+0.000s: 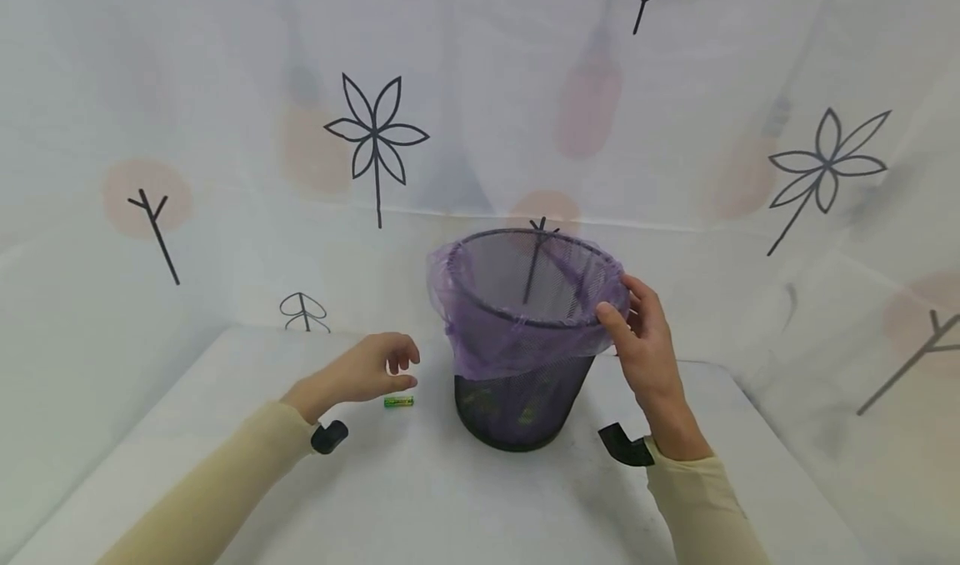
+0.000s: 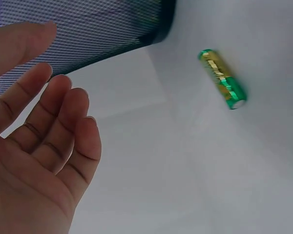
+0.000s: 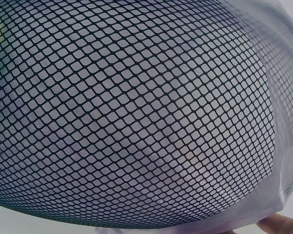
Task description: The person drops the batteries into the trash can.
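Note:
A black mesh wastebasket stands on the white table, with a thin purple bag folded over its rim. My right hand holds the rim and bag at the right side, thumb towards me and fingers on the outer side. Through the mesh, blurred green and yellow things show low in the basket. My left hand hovers left of the basket with loosely bent fingers and nothing in them. Below its fingertips a green and gold battery lies on the table.
A white cloth printed with flowers and twigs hangs behind and beside the white table. Black wrist bands show at both sleeve cuffs.

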### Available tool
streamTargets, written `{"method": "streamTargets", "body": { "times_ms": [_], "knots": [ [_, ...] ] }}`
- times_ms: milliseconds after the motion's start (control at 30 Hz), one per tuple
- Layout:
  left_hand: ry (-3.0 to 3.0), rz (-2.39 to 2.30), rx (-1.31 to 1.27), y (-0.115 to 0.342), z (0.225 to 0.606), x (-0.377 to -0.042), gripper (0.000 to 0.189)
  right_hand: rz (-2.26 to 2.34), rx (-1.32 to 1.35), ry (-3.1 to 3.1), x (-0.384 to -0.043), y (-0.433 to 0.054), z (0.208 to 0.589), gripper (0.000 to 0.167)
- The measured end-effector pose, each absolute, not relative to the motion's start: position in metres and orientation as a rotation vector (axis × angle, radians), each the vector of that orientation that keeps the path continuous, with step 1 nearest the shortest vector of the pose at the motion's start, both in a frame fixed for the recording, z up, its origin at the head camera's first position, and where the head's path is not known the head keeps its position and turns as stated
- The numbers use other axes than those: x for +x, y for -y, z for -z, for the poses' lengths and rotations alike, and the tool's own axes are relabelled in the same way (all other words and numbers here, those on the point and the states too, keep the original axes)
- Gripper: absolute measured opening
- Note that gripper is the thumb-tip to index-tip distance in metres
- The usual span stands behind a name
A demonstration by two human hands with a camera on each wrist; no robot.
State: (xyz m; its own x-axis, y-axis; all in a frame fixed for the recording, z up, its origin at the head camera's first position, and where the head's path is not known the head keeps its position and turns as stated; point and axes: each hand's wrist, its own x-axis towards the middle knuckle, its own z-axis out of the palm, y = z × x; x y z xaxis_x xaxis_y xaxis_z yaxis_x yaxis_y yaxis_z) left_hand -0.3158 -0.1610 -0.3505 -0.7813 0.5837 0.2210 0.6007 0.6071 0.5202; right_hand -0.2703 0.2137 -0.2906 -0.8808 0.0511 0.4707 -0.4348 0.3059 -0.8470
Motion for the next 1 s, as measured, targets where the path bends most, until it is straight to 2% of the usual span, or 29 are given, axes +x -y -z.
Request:
{"method": "streamTargets", "body": {
  "times_ms": [433, 1000],
  "knots": [
    [2.913, 0.898, -0.939, 0.164, 0.401, -0.327, 0.028, -1.567, 0.393, 2.145, -0.268, -0.218, 0.302, 0.063],
    [3.088, 0.843, -0.777, 0.166, 0.426, -0.342, 0.029, -1.561, 0.396, 2.144, -0.267, -0.218, 0.304, 0.064]
  ]
}}
